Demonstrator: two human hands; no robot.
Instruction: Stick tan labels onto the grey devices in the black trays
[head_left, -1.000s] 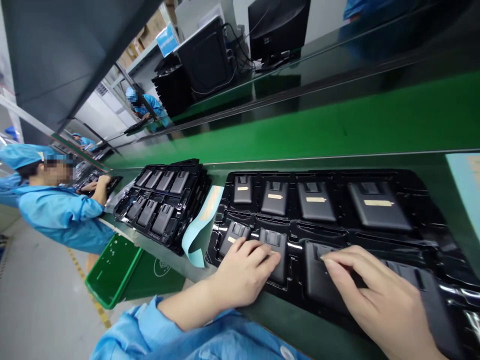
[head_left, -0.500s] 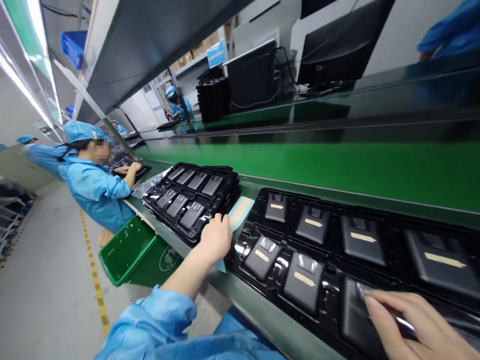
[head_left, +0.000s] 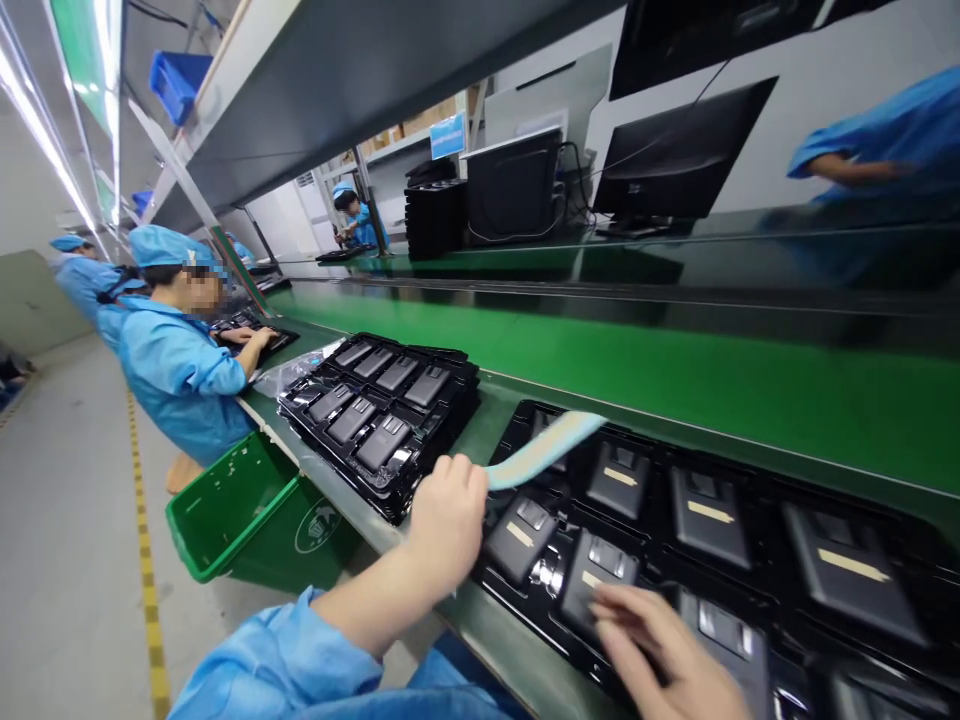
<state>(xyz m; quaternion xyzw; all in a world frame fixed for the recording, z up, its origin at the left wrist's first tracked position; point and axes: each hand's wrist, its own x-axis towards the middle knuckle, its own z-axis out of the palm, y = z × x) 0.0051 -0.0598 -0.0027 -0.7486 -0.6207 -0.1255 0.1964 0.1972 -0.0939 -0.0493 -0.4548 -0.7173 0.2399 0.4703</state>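
Note:
My left hand (head_left: 450,515) is closed on one end of a light-blue strip (head_left: 536,455) with a yellowish middle. The strip rises to the right over the black tray (head_left: 525,590). My right hand (head_left: 667,650), blurred, hovers over the tray's near row, thumb and fingertips close together; what they hold is hidden. Its fingertips overlap a dark grey flat case (head_left: 577,590) with a small cream label. Other grey cases, such as this one (head_left: 701,515), sit in the tray's pockets, several with cream labels. A near-row case (head_left: 731,640) beside my right hand is partly covered.
A stack of black trays (head_left: 375,400) with grey cases stands left of my tray. Below the bench edge is a green bin (head_left: 247,510). A co-worker in blue (head_left: 180,350) works further left. Behind runs a green belt (head_left: 675,370), with a monitor (head_left: 682,150) beyond.
The strip has lifted from beside the tray to above its far left corner, with my left hand still on it. My right hand has moved left, from a near-row case to the labelled one beside it.

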